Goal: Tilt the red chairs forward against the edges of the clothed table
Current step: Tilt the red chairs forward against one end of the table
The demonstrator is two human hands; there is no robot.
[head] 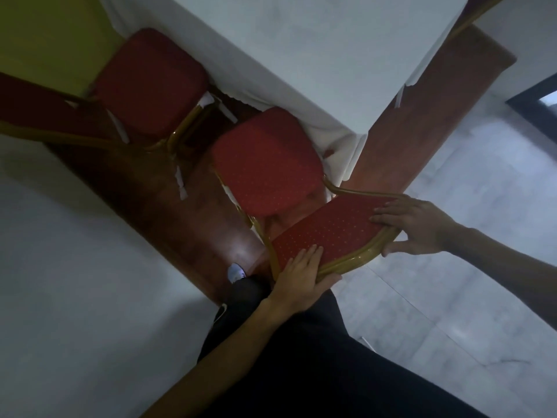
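Below, the surface (301, 55) under its white cloth fills the top, with two red chairs along its edge. One chair (144, 82) stands left; the near chair (265, 164) sits at the corner. Both hands clamp its backrest: left hand (301, 279) and right hand (419, 227). No writing shows.

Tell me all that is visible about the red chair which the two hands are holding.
The near red chair has a padded seat and backrest in red fabric with small pale dots, set in a gold-coloured, metal-looking frame. It stands at the corner of the white-clothed table, its seat front against the hanging cloth. The left hand and the right hand grip the backrest's top edge, fingers on the fabric, thumbs behind the frame. Whether it is already tilted cannot be told.
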